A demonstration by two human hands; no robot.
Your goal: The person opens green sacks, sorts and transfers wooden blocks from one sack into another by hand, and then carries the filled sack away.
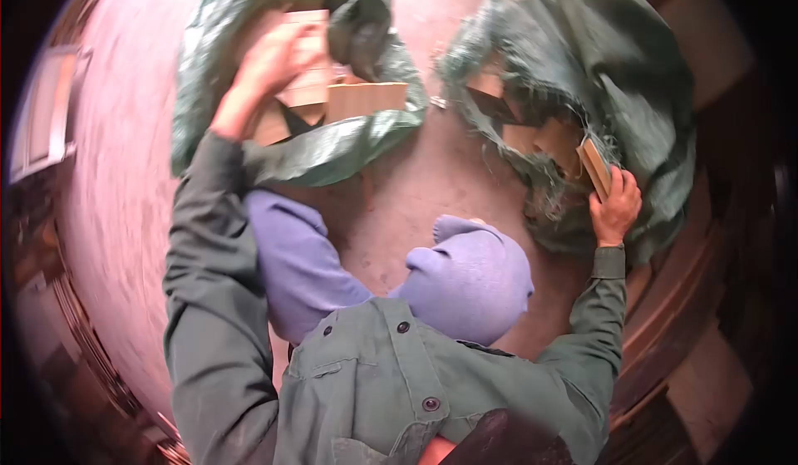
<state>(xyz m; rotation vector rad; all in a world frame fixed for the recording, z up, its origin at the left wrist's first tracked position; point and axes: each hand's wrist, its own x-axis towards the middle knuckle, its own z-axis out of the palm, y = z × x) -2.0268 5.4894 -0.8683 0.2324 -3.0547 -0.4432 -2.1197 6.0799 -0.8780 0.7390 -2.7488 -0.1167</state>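
Over the green sack on the left (pixel 332 159), my left hand (pixel 270 64) is blurred against a pale wooden block (pixel 309 91); its fingers are bent, and whether they grip the block is unclear. Beside it in that sack lies a wider wooden piece (pixel 367 101). My right hand (pixel 616 207) is closed on a thin wooden piece (pixel 594 168), held tilted at the near right edge of the frayed green sack on the right (pixel 640 74). Several wooden pieces (pixel 555 142) show in that sack's opening.
Bare concrete floor (pixel 420 170) runs between the two sacks. My bent knees (pixel 474 282) are below them. Stacked flat boards (pixel 87 332) line the left edge, and brown boards (pixel 665 332) lie at the right. A small scrap (pixel 438 102) is on the floor.
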